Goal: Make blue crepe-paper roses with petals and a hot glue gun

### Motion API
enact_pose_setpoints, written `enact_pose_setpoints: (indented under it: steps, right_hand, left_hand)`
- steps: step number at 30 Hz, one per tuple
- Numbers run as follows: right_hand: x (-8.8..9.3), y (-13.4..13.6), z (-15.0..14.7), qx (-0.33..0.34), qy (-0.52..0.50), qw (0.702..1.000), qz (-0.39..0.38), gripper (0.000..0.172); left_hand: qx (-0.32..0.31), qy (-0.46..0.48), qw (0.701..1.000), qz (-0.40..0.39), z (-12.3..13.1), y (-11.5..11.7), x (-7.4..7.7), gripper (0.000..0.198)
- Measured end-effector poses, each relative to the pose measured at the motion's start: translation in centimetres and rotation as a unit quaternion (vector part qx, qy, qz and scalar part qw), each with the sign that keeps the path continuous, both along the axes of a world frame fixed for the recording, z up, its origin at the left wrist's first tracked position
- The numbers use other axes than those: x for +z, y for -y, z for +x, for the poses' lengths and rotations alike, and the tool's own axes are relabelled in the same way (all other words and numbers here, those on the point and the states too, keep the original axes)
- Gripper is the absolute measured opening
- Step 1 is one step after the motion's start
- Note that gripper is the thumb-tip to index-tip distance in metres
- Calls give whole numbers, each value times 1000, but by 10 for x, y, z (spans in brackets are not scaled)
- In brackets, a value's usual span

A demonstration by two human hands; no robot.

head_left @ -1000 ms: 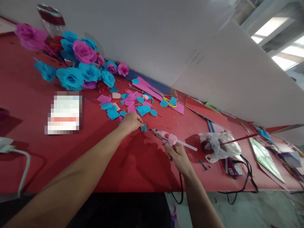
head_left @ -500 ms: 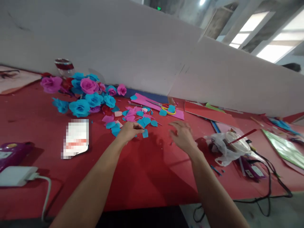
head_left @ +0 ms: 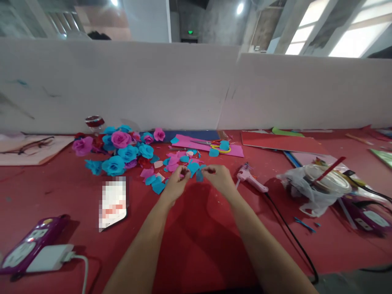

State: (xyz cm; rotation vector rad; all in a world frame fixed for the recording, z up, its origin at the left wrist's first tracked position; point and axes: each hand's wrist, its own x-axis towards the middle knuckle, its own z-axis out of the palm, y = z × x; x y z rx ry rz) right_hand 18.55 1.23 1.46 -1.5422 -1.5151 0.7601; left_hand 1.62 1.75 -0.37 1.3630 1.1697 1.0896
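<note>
Over the near edge of a loose pile of blue and pink paper petals (head_left: 158,187), my left hand (head_left: 178,182) is closed, its fingertips pinched; what they hold is too small to make out. My right hand (head_left: 218,178) is closed too, thumb and finger on a blue petal (head_left: 199,175) that hangs below the fingertips. A small gap separates the two hands. Right of my right hand lies a pink glue gun (head_left: 250,179) on the red table (head_left: 196,249). Blue, pink and red paper flowers (head_left: 121,153) lie to the left of the petals.
Behind the petals, scissors (head_left: 221,148) rest on a pink sheet (head_left: 191,145). At right stand a tub (head_left: 329,179) in a plastic bag and a purple power strip (head_left: 369,216). Another power strip (head_left: 38,241) with a white charger is at left. A partition (head_left: 122,81) runs behind.
The view has tilted up and shifted. My right hand has come in towards my left hand and closed on a blue petal. The glue gun now shows to its right.
</note>
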Motion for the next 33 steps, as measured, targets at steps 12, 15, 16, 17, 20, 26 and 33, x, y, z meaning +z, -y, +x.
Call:
enact_pose_setpoints:
  steps: [12,15,16,17,20,26,33]
  right_hand:
    - [8,8,-7,-120,-367,922,-2,22]
    - [5,8,-9,-116,-375,920,12,21]
    - [3,8,-10,-112,-374,920,18,20]
    - [2,8,-11,-111,-371,922,23,20]
    - [-1,8,-13,-112,-358,926,31,19]
    - [-1,8,-14,-109,-360,926,26,18]
    - [5,11,-14,-101,-369,924,14,19]
  left_hand:
    - [-22,186,979,-75,13,11,10,19]
    - [-27,189,979,-72,17,13,10,18]
    - [-27,191,979,-69,18,13,9,17]
    - [-28,194,978,-70,19,13,9,16]
    - [-36,202,975,-79,20,14,7,19]
    - [-59,205,973,-91,21,14,2,24]
    - [-62,219,967,-111,20,14,3,26]
